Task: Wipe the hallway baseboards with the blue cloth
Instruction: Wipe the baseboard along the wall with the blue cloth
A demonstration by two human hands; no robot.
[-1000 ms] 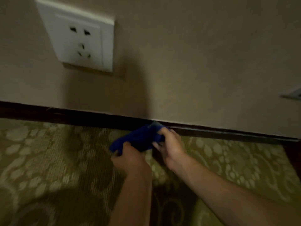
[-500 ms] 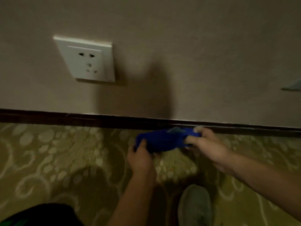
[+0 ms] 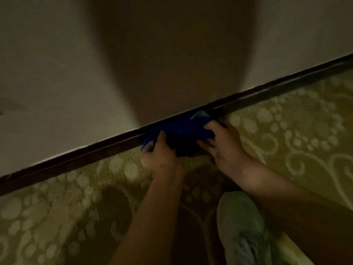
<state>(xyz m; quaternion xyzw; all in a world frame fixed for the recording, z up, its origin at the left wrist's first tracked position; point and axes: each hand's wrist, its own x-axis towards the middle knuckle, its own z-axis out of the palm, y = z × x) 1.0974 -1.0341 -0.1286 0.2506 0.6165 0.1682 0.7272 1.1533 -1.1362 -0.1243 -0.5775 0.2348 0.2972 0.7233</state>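
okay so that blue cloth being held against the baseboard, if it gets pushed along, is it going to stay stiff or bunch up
The bunched blue fabric cloth is probably floppy: it sags and folds between the left hand and right hand. It likely bunches rather than slides flat, since it already looks crumpled against the dark wooden baseboard. It seems light; both hands grip only its ends.

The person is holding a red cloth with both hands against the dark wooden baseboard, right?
Not quite: the cloth is blue, not red. The head view shows the left hand and the right hand both gripping it against the dark wooden baseboard.
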